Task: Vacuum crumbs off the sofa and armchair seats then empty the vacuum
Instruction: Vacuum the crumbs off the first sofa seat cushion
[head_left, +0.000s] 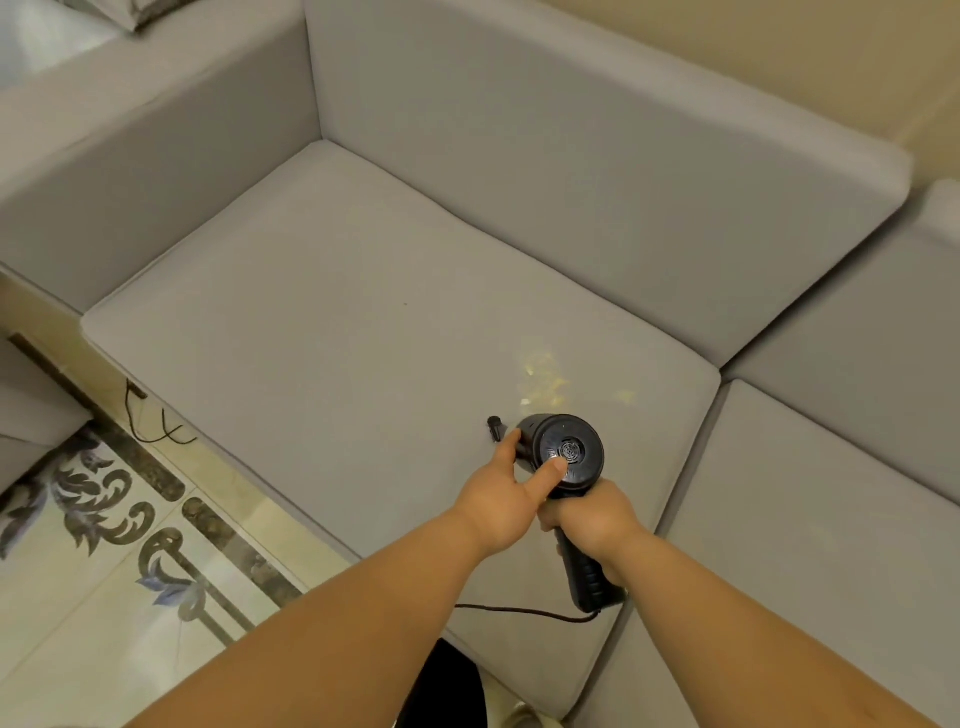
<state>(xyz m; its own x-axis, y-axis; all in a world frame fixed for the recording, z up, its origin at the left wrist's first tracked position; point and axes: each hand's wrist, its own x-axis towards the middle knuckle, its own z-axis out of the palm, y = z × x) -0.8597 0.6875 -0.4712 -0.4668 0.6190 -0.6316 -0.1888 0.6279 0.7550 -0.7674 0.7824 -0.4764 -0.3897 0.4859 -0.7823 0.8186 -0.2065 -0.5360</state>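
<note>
Right hand (592, 525) grips the handle of the black handheld vacuum (563, 457), fingers wrapped round it; left hand (501, 499) steadies the round motor body, thumb pressed on the rear vent grille, fingers reaching along the body's far side. Vacuum held low over the grey sofa seat cushion (337, 332), front end aimed at pale crumbs (543, 382) scattered just beyond it. Black cord (519, 610) trails from the handle base across the cushion's front edge; patterned tile floor (104, 519) to the left.
</note>
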